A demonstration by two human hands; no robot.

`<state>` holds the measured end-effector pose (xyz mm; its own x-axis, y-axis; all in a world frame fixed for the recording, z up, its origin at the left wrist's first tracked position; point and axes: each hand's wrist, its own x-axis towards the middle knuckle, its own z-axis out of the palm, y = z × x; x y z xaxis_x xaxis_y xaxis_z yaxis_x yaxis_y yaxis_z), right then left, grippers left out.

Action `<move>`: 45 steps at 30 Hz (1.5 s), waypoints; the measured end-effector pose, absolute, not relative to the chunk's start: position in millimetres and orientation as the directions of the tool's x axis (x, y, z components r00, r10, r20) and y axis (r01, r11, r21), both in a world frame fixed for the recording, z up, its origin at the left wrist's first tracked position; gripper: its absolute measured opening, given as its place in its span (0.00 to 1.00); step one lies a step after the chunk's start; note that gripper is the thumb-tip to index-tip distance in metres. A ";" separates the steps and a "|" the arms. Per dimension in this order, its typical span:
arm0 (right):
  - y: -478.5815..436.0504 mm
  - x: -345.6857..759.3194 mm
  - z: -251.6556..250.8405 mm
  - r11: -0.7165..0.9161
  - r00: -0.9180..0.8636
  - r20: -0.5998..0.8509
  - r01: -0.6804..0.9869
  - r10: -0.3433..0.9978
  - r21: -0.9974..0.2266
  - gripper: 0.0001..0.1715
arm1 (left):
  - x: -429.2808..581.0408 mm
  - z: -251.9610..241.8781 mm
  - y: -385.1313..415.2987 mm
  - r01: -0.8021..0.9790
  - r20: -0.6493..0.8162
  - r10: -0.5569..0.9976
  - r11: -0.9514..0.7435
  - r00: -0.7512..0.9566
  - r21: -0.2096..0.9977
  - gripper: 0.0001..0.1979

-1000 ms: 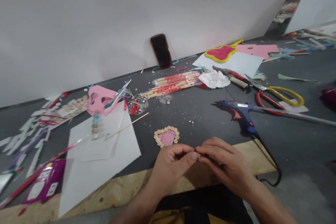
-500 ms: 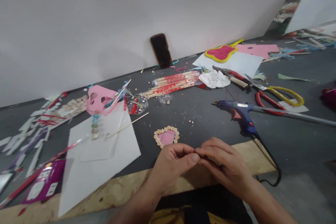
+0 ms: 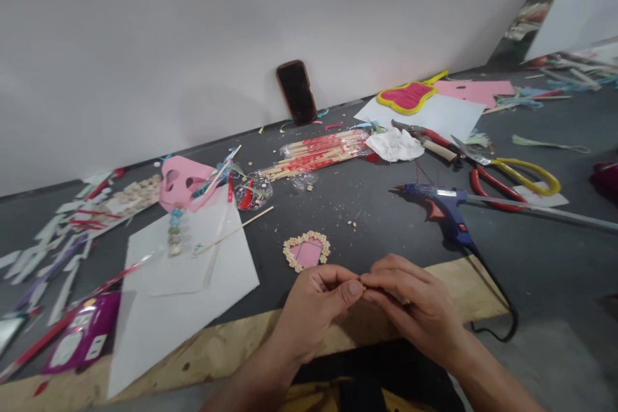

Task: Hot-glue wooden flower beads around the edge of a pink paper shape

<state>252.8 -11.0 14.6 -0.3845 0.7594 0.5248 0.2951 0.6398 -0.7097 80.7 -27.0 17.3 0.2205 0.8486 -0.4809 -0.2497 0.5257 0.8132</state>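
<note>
Near the table's front edge, my left hand [image 3: 321,306] and my right hand [image 3: 418,302] meet at the fingertips. Both are closed in a pinch, and whatever lies between the fingers is too small and hidden to name. Just beyond my left hand lies a pink heart [image 3: 309,253] edged with small pale wooden pieces. A few tiny pale bits [image 3: 351,224] rest on the dark table behind my hands. To the right of them is a blue glue gun [image 3: 444,209] on its side, its nozzle pointing left.
Scissors [image 3: 526,174] and pliers [image 3: 434,138] lie at the right, near white tissue [image 3: 396,145]. Wrapped sticks [image 3: 318,154] sit at the middle back, below a phone [image 3: 296,91] leaning on the wall. White sheets [image 3: 178,309] and a pink cutout [image 3: 186,183] are at the left.
My fingers have shifted very slightly against each other, and my left thumb tip has moved a little. The objects on the table stay where they were.
</note>
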 end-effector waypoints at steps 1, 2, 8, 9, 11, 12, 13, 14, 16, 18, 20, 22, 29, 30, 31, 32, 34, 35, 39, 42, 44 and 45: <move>-11.1 252.3 14.9 0.640 -0.381 0.528 0.288 0.759 -0.713 0.09 | 81.4 17.9 -27.0 -0.248 -0.474 0.854 0.517 0.217 0.819 0.18; -10.9 251.8 15.2 0.639 -0.378 0.530 0.282 0.759 -0.715 0.09 | 82.0 18.5 -27.1 -0.247 -0.467 0.858 0.510 0.213 0.824 0.18; -9.1 250.6 15.5 0.648 -0.379 0.542 0.257 0.750 -0.717 0.11 | 83.4 18.9 -27.5 -0.203 -0.442 0.877 0.475 0.190 0.856 0.17; -8.9 250.9 15.1 0.646 -0.383 0.539 0.253 0.750 -0.720 0.11 | 83.4 18.5 -27.5 -0.202 -0.442 0.876 0.476 0.194 0.856 0.17; -8.7 252.1 14.0 0.636 -0.373 0.532 0.253 0.760 -0.730 0.11 | 83.8 17.5 -27.4 -0.215 -0.456 0.867 0.493 0.201 0.843 0.17; -8.7 252.8 13.5 0.626 -0.357 0.529 0.256 0.769 -0.736 0.11 | 84.0 17.1 -27.4 -0.227 -0.468 0.860 0.507 0.204 0.832 0.17; -8.7 253.5 13.1 0.616 -0.341 0.526 0.260 0.779 -0.744 0.13 | 84.3 16.9 -27.3 -0.245 -0.481 0.853 0.519 0.202 0.819 0.17; -8.9 254.2 12.9 0.608 -0.326 0.524 0.261 0.787 -0.750 0.15 | 84.6 16.8 -27.3 -0.264 -0.493 0.848 0.530 0.196 0.806 0.18; -9.4 255.4 13.3 0.599 -0.309 0.522 0.272 0.795 -0.753 0.18 | 84.8 17.0 -27.3 -0.303 -0.510 0.840 0.543 0.186 0.784 0.18; -10.5 256.0 14.8 0.608 -0.321 0.522 0.296 0.790 -0.737 0.17 | 84.7 17.6 -27.3 -0.340 -0.507 0.841 0.541 0.191 0.769 0.17; -12.0 255.9 16.7 0.623 -0.343 0.525 0.331 0.779 -0.708 0.15 | 84.6 18.3 -27.1 -0.368 -0.498 0.842 0.539 0.206 0.758 0.17; -13.3 255.1 18.2 0.636 -0.369 0.523 0.351 0.768 -0.687 0.13 | 85.1 18.7 -26.9 -0.386 -0.498 0.840 0.542 0.215 0.746 0.17; -8.4 261.7 17.2 0.620 -0.350 0.512 0.407 0.785 -0.671 0.09 | 78.3 20.0 -27.5 -0.302 -0.515 0.829 0.560 0.219 0.772 0.18; -5.8 264.8 16.2 0.606 -0.337 0.504 0.445 0.796 -0.659 0.08 | 73.6 21.8 -26.9 -0.249 -0.503 0.836 0.546 0.218 0.800 0.17; -2.7 268.1 14.7 0.592 -0.327 0.494 0.490 0.805 -0.640 0.08 | 68.0 24.3 -25.6 -0.184 -0.487 0.848 0.524 0.210 0.832 0.16; 0.9 271.3 12.7 0.575 -0.321 0.482 0.539 0.815 -0.615 0.08 | 61.8 27.3 -23.5 -0.110 -0.472 0.861 0.496 0.191 0.861 0.15; 8.5 275.9 7.0 0.550 -0.325 0.456 0.620 0.829 -0.559 0.08 | 49.4 33.9 -16.6 0.060 -0.411 0.905 0.407 0.111 0.911 0.13; 12.3 277.0 3.6 0.546 -0.332 0.448 0.648 0.830 -0.531 0.08 | 44.4 37.2 -11.8 0.149 -0.367 0.927 0.353 0.080 0.924 0.13; 23.1 275.2 -10.2 0.538 -0.369 0.426 0.740 0.826 -0.404 0.08 | 38.6 45.6 13.2 0.531 -0.213 0.975 0.147 0.065 0.835 0.11; 25.0 273.3 -16.5 0.495 -0.356 0.400 0.804 0.845 -0.330 0.09 | 46.9 44.0 34.8 0.720 -0.116 0.969 -0.078 0.217 0.690 0.10; 24.3 274.2 -18.3 0.477 -0.350 0.382 0.821 0.855 -0.315 0.10 | 53.8 39.3 48.7 0.811 -0.105 0.943 -0.211 0.316 0.545 0.11; 23.8 275.3 -18.6 0.473 -0.350 0.373 0.822 0.859 -0.318 0.10 | 57.0 36.4 55.0 0.837 -0.110 0.931 -0.257 0.349 0.483 0.11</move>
<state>275.3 23.8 -18.6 -0.3500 0.8593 0.3729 0.8219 0.4727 -0.3179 57.0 55.0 36.4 0.3491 0.9306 -0.1100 0.8369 -0.2568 0.4834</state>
